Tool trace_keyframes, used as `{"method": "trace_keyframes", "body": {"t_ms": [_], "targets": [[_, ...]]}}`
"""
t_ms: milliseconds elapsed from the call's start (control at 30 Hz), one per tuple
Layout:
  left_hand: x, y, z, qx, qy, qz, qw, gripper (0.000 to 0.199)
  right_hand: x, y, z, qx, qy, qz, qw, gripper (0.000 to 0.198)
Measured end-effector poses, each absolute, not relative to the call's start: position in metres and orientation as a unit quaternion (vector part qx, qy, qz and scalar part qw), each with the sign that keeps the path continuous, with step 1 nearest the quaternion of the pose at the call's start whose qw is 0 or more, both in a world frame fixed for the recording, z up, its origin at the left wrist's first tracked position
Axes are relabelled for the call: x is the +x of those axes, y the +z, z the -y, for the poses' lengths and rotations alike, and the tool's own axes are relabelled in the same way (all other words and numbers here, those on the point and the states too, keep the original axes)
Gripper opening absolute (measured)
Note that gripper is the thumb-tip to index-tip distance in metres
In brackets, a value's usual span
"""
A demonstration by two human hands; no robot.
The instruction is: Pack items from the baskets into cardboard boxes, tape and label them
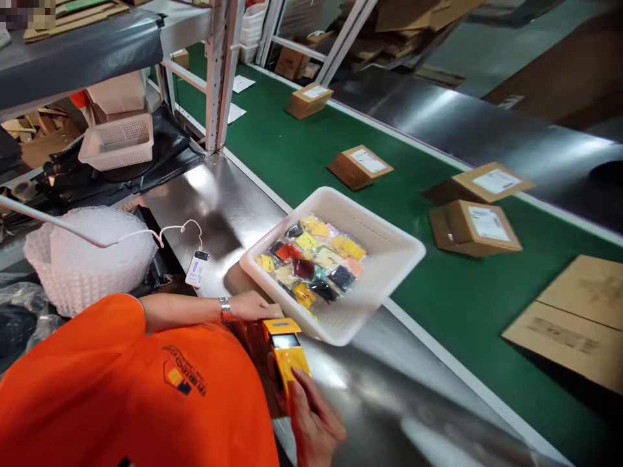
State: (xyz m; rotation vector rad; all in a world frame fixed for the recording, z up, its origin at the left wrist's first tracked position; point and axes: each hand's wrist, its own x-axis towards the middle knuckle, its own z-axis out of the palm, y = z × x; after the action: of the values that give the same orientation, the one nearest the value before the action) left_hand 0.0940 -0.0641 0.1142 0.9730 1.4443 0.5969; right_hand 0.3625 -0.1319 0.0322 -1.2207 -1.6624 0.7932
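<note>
My right hand (316,415) is wrapped round a yellow tape dispenser (294,360), held low in front of my body. Just beyond its far end, my left hand (250,305) grips the edge of a small cardboard box (273,312); most of that box is hidden by the dispenser and my orange shirt. A white plastic basket (389,259) stands close past both hands, across the bench edge and the belt. Inside it lie several small bagged items (306,259) in yellow, red, black and other colours.
Several labelled cartons (360,167) sit on the green conveyor belt (287,152), with a flattened carton (574,318) at the right. A cabled white device (198,268) lies on the metal bench (219,188). Bubble wrap (92,259) is at the left, below an empty basket (117,143) and beside a metal post (221,78).
</note>
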Motion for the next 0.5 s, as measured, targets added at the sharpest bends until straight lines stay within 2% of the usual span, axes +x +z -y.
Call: {"method": "trace_keyframes", "body": {"t_ms": [133, 300, 400, 500], "targets": [[0.088, 0.108, 0.059, 0.505, 0.256, -0.637, 0.523, 0.041, 0.361, 0.052, 0.13, -0.499, 0.372, 0.677, 0.393, 0.045], [0.048, 0.098, 0.041, 0.503, 0.263, -0.716, 0.405, 0.036, 0.368, 0.084, 0.138, -0.553, 0.451, 0.638, 0.29, 0.061], [0.028, 0.082, 0.039, 0.506, 0.215, -0.738, 0.39, 0.038, 0.371, 0.091, 0.14, -0.576, 0.498, 0.593, 0.263, 0.062], [0.03, 0.062, 0.05, 0.526, 0.171, -0.733, 0.395, 0.038, 0.369, 0.091, 0.137, -0.569, 0.511, 0.584, 0.273, 0.061]]}}
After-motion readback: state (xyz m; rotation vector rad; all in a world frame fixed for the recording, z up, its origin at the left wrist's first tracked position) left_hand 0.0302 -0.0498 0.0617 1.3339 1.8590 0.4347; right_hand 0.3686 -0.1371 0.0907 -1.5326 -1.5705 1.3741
